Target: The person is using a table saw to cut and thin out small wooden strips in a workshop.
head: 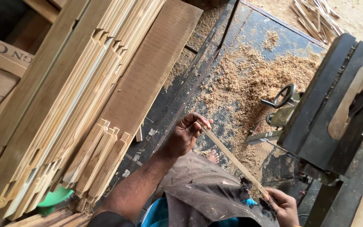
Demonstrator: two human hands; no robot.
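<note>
Head view looks down on a person who holds a thin wooden strip [232, 157] between both hands, above the lap of a stained brown apron [206, 193]. The left hand [188, 133] pinches the strip's far end, with the fingers curled round it and the thumb pressed on top. The right hand [283, 207] grips the near end, fingers closed about it at the lower edge of the frame. The strip runs on a slant from one hand to the other and touches nothing else.

The step in hand looks like checking the strip, or lining it up, off the machine: it hangs free in the air, well apart from the dark table saw [337, 109] at the right, whose top shows a pale insert plate [351, 103]. A hand wheel [283, 96] sits on the saw's side, over a floor [215, 71] thick with sawdust [253, 80].

To the left leans a stack of notched wooden slats [76, 105], with a wide board [148, 71] resting against it. A bare foot [213, 157] shows just beneath the strip.

Any next move with so slender a piece would likely call for an even grip at both ends, since it would bend or snap easily, and for fingers kept away from the saw's slot.
</note>
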